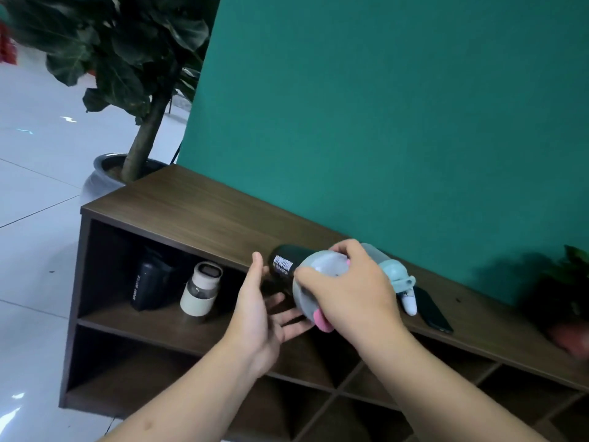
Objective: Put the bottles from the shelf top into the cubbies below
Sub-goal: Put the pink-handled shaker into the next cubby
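My right hand point(353, 291) grips a frosted grey bottle with pink trim point(314, 282), held tipped over the front edge of the brown shelf top point(197, 205). My left hand point(264, 311) is open, palm up, just under and to the left of that bottle. Behind it a black bottle with white lettering point(283, 261) lies on the shelf top. A clear bottle with a mint-green lid point(393, 269) lies beside it, partly hidden by my right hand. In the upper left cubby stand a black sport bottle point(148, 287) and a cream-and-clear bottle point(200, 288).
A dark phone point(433, 309) and a small white object point(409, 303) lie on the shelf top to the right. A small potted plant point(564, 301) stands at the far right. A green wall backs the shelf. A large potted tree point(140, 148) stands at its left end.
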`<state>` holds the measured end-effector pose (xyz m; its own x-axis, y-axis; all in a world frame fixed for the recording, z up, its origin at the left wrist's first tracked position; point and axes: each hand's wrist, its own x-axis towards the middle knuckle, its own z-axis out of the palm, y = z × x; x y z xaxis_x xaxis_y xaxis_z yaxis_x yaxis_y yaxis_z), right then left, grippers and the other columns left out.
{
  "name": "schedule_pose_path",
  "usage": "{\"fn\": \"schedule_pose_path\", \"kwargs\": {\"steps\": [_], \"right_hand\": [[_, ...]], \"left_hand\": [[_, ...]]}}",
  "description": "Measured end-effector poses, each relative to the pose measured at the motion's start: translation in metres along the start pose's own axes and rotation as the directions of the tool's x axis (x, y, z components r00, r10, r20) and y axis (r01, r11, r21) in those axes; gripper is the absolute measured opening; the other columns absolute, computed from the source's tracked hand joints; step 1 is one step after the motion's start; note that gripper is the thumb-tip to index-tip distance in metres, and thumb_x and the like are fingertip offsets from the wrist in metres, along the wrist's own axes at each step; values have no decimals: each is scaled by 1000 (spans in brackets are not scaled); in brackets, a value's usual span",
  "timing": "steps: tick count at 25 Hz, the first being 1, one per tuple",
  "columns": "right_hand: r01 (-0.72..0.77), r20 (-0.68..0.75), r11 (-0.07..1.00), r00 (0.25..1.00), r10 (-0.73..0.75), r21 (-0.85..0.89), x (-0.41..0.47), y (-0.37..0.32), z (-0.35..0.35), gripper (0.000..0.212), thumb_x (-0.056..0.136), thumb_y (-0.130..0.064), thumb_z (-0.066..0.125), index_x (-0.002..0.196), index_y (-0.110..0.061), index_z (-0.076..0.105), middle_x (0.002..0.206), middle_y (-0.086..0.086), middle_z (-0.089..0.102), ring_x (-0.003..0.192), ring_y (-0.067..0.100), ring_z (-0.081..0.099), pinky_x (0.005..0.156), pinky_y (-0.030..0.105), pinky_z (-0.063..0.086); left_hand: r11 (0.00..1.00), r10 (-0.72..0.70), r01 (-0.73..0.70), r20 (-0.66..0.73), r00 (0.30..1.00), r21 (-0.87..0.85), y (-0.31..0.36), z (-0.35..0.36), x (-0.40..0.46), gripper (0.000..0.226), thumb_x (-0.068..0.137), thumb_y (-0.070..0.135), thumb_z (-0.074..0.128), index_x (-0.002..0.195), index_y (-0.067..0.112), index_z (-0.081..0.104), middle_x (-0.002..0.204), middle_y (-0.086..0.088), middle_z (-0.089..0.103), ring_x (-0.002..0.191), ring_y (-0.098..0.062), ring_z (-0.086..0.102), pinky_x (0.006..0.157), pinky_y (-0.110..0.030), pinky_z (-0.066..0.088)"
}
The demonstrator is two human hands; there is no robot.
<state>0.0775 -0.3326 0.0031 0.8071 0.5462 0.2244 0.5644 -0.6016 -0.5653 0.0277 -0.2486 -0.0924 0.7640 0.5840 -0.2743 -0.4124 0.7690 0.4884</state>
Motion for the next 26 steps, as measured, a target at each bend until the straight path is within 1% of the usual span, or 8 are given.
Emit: {"fn": "schedule_pose_path", "kwargs": {"steps": [5,9,13,16,18,20,22,26], "right_hand": [[-168,131,985,977,171,-33,-54,53,4,49,58,-67,66,88,-29,55,82,-8,68,77,15,64,70,38,60],[-81,272,996,960,65,48,-56,100,48,63,79,-76,52,132,-43,49,123,-1,57,107,19,62,95,38,52],[17,407,988,910,-79,154,-49,142,83,110,60,-44,93,147,-60,27,149,-23,16,132,1,37,108,21,38],[64,248,987,964,-100,148,-27,173,119,85,65,-31,93,127,-61,43,147,-18,22,128,5,40,88,-1,35],[65,105,983,991,-84,169,-4,188,141,78,67,-28,91,128,-51,49,141,-8,31,121,11,49,87,1,39],[43,38,975,998,-52,216,21,196,158,79,68,-30,88,136,-46,50,141,-4,33,113,16,55,92,19,51],[17,-2,973,1000,-17,231,49,199,172,80,70,-35,86,138,-48,47,140,-1,35,104,19,60,90,32,57],[9,6,986,1000,-10,167,91,202,196,82,73,-39,86,141,-43,42,136,4,40,91,17,55,82,26,48]], "left_hand": [[949,-253,253,-27,967,186,-49,-36,-13,60,85,34,77,142,18,64,115,-15,77,76,-32,79,70,-49,62],[829,-415,466,-218,883,310,-66,-72,7,54,74,38,81,121,12,80,110,-14,82,99,-33,78,89,-50,63],[729,-521,600,-302,799,329,-77,-88,44,64,62,47,90,114,9,83,115,-11,82,109,-34,77,101,-44,57],[730,-481,590,-354,802,344,-90,-82,70,44,75,50,82,92,10,81,69,-9,79,56,-27,75,52,-29,62],[786,-409,536,-390,825,309,-102,-74,93,35,88,47,72,96,15,80,67,-6,78,51,-22,73,41,-27,56],[842,-312,444,-396,864,305,-112,-69,118,39,101,47,54,113,19,79,87,-7,82,72,-25,76,50,-33,61],[879,-235,371,-403,885,300,-123,-69,146,48,106,49,38,124,19,72,105,-12,81,93,-32,77,76,-44,65],[935,-126,256,-445,887,244,-125,-74,182,62,101,59,29,131,19,66,115,-12,78,102,-33,75,91,-48,61]]}}
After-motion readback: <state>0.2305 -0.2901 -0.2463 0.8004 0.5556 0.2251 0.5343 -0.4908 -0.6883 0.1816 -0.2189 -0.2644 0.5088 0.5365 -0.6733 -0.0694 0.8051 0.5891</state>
